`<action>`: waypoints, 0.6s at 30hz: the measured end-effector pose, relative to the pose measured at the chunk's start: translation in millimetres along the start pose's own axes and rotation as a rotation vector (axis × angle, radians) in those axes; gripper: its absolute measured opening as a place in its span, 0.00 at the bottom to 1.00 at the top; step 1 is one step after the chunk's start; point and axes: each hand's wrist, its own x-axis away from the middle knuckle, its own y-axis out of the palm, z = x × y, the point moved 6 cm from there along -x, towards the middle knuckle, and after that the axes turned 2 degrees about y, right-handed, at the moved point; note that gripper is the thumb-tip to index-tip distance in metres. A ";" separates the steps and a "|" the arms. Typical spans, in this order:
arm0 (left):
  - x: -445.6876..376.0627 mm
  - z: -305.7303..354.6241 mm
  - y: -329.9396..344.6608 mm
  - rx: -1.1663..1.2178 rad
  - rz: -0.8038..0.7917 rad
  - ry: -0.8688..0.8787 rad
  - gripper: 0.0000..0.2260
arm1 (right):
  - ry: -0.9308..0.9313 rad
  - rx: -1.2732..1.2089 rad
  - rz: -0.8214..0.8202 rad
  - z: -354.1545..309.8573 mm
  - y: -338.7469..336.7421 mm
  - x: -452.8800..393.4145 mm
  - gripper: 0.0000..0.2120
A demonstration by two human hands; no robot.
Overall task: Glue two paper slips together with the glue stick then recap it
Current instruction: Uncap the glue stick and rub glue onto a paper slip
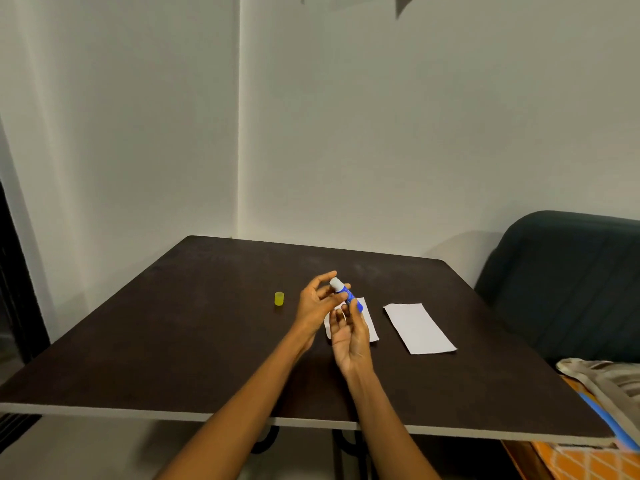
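A blue glue stick [349, 294] with its white glue tip exposed is held tilted above the dark table [194, 327]. My right hand [350, 337] grips its lower blue body. My left hand [317, 304] has its fingers around the upper part near the white tip. The yellow cap [279, 298] stands by itself on the table, left of my hands. One white paper slip [370, 323] lies under my hands, partly hidden. A second paper slip [419, 328] lies flat to its right, apart from the first.
A dark cushioned chair [568, 285] stands at the table's right side. Striped and orange fabric [602, 410] lies at the table's near right corner. White walls close in behind the table.
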 end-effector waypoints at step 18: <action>-59.0 -72.7 -43.3 -1.424 -0.495 0.066 0.29 | -0.285 0.866 0.304 -64.5 -6.0 -88.3 0.15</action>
